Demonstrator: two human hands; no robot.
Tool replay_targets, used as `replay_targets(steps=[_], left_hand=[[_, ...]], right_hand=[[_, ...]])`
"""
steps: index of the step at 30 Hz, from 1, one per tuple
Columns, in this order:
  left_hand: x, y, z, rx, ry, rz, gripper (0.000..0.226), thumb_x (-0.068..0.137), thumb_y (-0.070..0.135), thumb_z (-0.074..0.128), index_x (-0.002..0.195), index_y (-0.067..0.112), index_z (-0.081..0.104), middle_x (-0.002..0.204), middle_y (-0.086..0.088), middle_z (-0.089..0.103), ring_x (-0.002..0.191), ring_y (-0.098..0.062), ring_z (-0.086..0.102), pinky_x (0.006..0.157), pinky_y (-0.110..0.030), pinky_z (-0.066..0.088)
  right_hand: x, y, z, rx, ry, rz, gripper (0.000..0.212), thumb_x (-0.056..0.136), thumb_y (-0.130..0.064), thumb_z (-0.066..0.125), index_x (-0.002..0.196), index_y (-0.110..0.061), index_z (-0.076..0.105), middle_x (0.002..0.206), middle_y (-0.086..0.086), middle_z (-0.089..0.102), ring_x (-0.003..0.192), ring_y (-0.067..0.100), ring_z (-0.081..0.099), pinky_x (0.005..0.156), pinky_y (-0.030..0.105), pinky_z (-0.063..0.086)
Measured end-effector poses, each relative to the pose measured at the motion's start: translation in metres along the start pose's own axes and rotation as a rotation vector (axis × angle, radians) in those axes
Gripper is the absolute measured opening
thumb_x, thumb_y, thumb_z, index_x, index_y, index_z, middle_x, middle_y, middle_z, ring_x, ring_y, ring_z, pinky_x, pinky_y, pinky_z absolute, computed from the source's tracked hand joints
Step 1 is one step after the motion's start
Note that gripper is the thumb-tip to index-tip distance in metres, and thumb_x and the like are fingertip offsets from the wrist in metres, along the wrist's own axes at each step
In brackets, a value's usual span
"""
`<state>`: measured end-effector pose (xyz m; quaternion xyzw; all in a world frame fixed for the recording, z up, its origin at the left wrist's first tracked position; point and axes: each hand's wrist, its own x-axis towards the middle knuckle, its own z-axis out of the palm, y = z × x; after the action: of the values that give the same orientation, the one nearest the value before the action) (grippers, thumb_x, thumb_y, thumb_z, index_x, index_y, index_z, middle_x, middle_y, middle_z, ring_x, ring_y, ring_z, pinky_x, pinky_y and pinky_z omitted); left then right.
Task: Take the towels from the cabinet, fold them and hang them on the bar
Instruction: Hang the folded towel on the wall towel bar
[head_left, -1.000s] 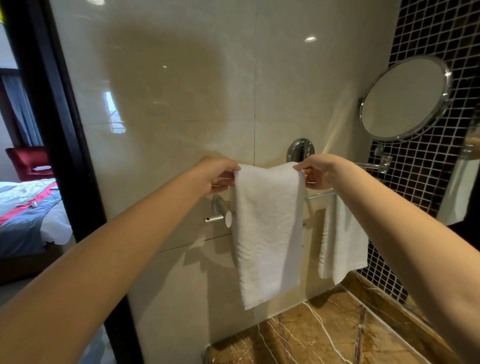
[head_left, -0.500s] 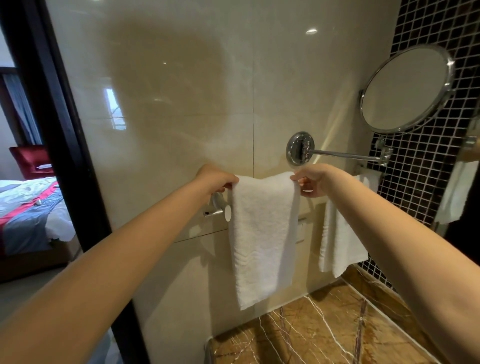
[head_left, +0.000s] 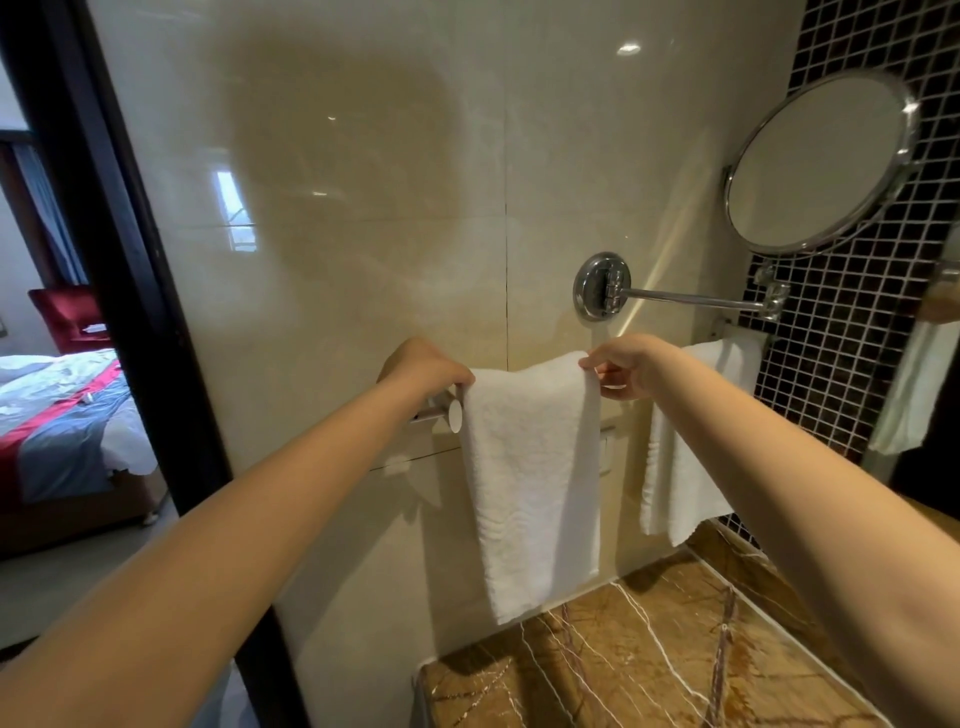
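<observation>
Plainly, the towel (head_left: 530, 478) is soft, light terry, folded into a long narrow strip with a wavy woven texture. It hangs draped over the bar (head_left: 434, 410) at the middle of the frame, its lower end near the veined brown marble surface (head_left: 649, 670). We judge it limp and easy to skew, so the top fold at both edges is the place to take hold. Our left hand (head_left: 423, 366) pinches the upper left corner beside the bar's round end cap; our right hand (head_left: 623, 364) pinches the upper right edge, fingers curled on the cloth. The chrome bar looks smooth, so an uneven drape could slide off. To the right a second towel (head_left: 680, 467) hangs farther along, partly behind our right arm. Around them are the glossy cream wall (head_left: 363, 208), a round chrome-rimmed mirror (head_left: 815, 161) at upper right, and dark mosaic tiles (head_left: 841, 374)
</observation>
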<state>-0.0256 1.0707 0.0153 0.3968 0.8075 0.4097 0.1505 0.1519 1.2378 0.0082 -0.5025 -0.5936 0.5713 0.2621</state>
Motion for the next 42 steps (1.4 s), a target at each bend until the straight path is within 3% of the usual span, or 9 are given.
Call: replay_targets(steps=[3,5,10,14,19,23,28,33,42], left_hand=[[-0.003,-0.002,0.004,0.016,-0.004,0.004,0.016,0.074,0.013,0.071,0.063,0.009,0.059,0.061,-0.002,0.057,0.053,-0.012,0.051,0.029,-0.013,0.031],[-0.003,-0.003,0.005,0.066,0.008,0.021,0.016,0.072,0.016,0.071,0.061,0.009,0.062,0.060,-0.003,0.057,0.052,-0.014,0.053,0.037,-0.016,0.035],[-0.002,-0.007,0.012,0.227,0.058,0.076,0.011,0.064,0.024,0.067,0.059,0.015,0.070,0.058,-0.002,0.067,0.057,-0.020,0.062,0.055,-0.023,0.047],[0.001,-0.012,0.020,0.335,0.127,0.130,0.010,0.064,0.029,0.065,0.064,0.021,0.070,0.073,-0.001,0.070,0.085,-0.023,0.063,0.071,-0.033,0.056],[0.001,-0.017,0.027,0.463,0.218,0.233,0.014,0.072,0.035,0.065,0.073,0.023,0.070,0.089,0.000,0.067,0.098,-0.025,0.057,0.078,-0.036,0.052],[-0.007,-0.022,0.032,0.502,0.358,0.347,0.008,0.075,0.031,0.064,0.079,0.025,0.063,0.098,-0.001,0.058,0.102,-0.025,0.049,0.075,-0.030,0.036],[-0.038,-0.044,0.051,0.457,0.536,0.673,0.007,0.079,0.023,0.063,0.076,0.021,0.057,0.084,0.003,0.057,0.082,-0.021,0.054,0.060,-0.027,0.034],[-0.048,-0.076,0.080,0.277,0.342,0.400,0.011,0.080,0.035,0.062,0.081,0.025,0.058,0.085,0.011,0.063,0.081,-0.014,0.060,0.061,-0.028,0.044],[-0.026,-0.099,0.100,-0.005,0.330,0.186,0.015,0.076,0.035,0.073,0.082,0.024,0.066,0.101,-0.003,0.063,0.094,-0.022,0.060,0.078,-0.030,0.047]], right_hand=[[-0.001,0.004,0.001,-0.016,0.007,0.002,0.007,0.088,0.000,0.061,0.088,-0.004,0.056,0.081,0.007,0.056,0.072,0.018,0.056,0.073,0.030,0.049],[-0.001,0.006,0.000,-0.018,0.015,0.003,0.007,0.088,0.000,0.061,0.088,-0.004,0.056,0.081,0.007,0.056,0.072,0.018,0.056,0.067,0.029,0.049],[-0.003,0.011,0.001,-0.016,0.053,-0.021,0.013,0.089,0.000,0.061,0.101,-0.001,0.056,0.094,0.010,0.057,0.080,0.020,0.057,0.084,0.029,0.049],[-0.006,0.013,0.002,-0.065,0.111,-0.077,0.031,0.086,0.000,0.065,0.116,0.003,0.056,0.107,0.015,0.059,0.091,0.024,0.057,0.068,0.028,0.052],[0.000,0.024,0.000,-0.070,0.161,-0.129,0.032,0.082,-0.001,0.071,0.112,0.003,0.060,0.089,0.012,0.064,0.079,0.021,0.060,0.078,0.032,0.055],[0.004,0.036,-0.002,-0.040,0.165,-0.193,0.027,0.082,-0.003,0.072,0.106,0.000,0.062,0.079,0.006,0.063,0.067,0.014,0.059,0.067,0.025,0.050],[0.013,0.063,-0.004,0.122,0.132,-0.249,0.026,0.081,-0.005,0.072,0.104,0.004,0.064,0.078,0.013,0.063,0.060,0.015,0.055,0.057,0.023,0.042],[0.020,0.082,-0.010,0.129,0.038,-0.238,0.024,0.080,-0.005,0.072,0.103,-0.003,0.065,0.077,0.007,0.064,0.064,0.012,0.058,0.065,0.025,0.046],[0.024,0.090,-0.007,0.084,-0.103,-0.265,0.024,0.085,-0.013,0.070,0.107,-0.005,0.066,0.096,0.003,0.069,0.091,0.016,0.064,0.093,0.035,0.049]])
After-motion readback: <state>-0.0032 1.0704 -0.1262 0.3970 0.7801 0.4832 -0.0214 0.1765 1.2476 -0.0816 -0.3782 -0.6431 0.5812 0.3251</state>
